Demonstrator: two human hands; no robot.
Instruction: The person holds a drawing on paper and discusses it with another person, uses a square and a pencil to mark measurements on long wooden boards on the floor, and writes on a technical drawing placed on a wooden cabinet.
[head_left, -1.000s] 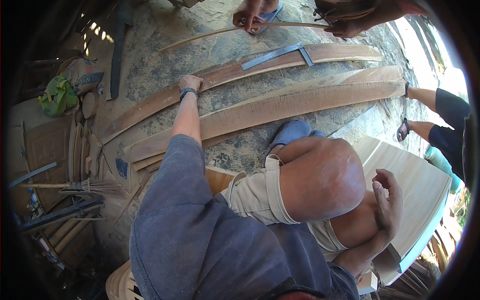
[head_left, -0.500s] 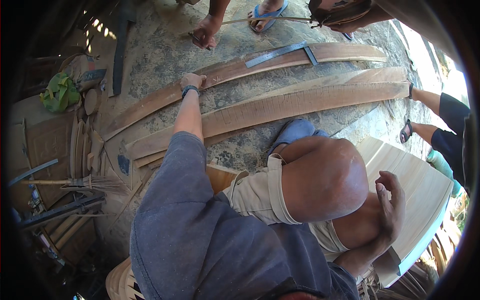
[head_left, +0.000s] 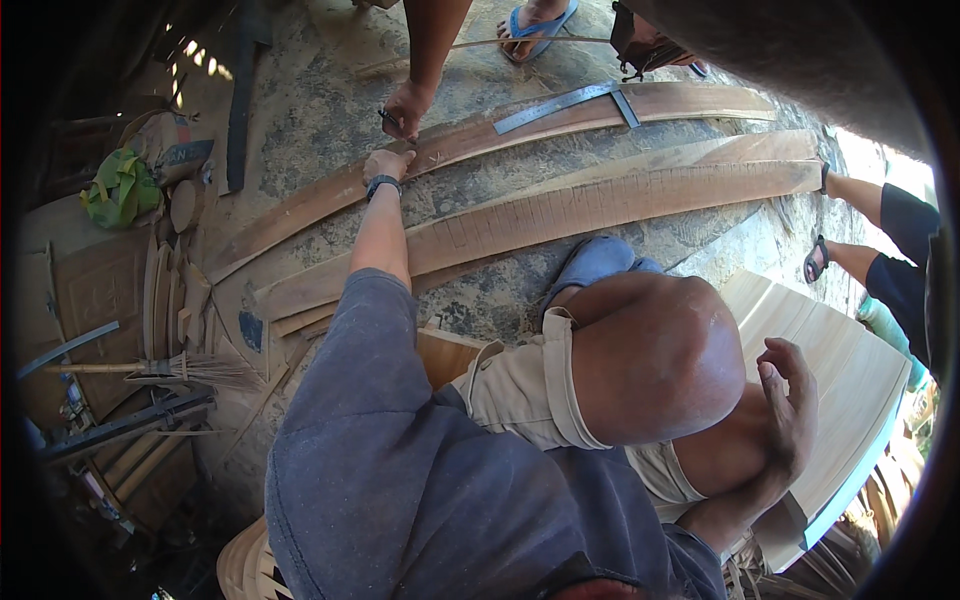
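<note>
My left hand (head_left: 387, 166), with a dark watch at its wrist, reaches forward and grips the far curved wooden plank (head_left: 480, 144) with closed fingers. Right beside it, another person's hand (head_left: 408, 108) holds a dark thin tool, perhaps a pencil, over the same plank. A metal try square (head_left: 560, 106) lies across that plank to the right. Nearer me is a second thick curved wooden piece (head_left: 600, 204) with a row of dark marks along it. My right hand (head_left: 790, 405) hangs by my bent knee, its fingers loosely curled and apart, holding nothing.
Pale wooden panels (head_left: 810, 330) stand at my right. Another person's sandalled feet (head_left: 816, 260) are at the right end of the planks, a blue slipper (head_left: 540, 28) beyond them. A broom (head_left: 190, 370) and wood pieces (head_left: 165, 300) crowd the left.
The other person's hand has come down closer to my left hand, onto the far plank. A dark rounded shape now covers more of the upper right. My hands have hardly moved.
</note>
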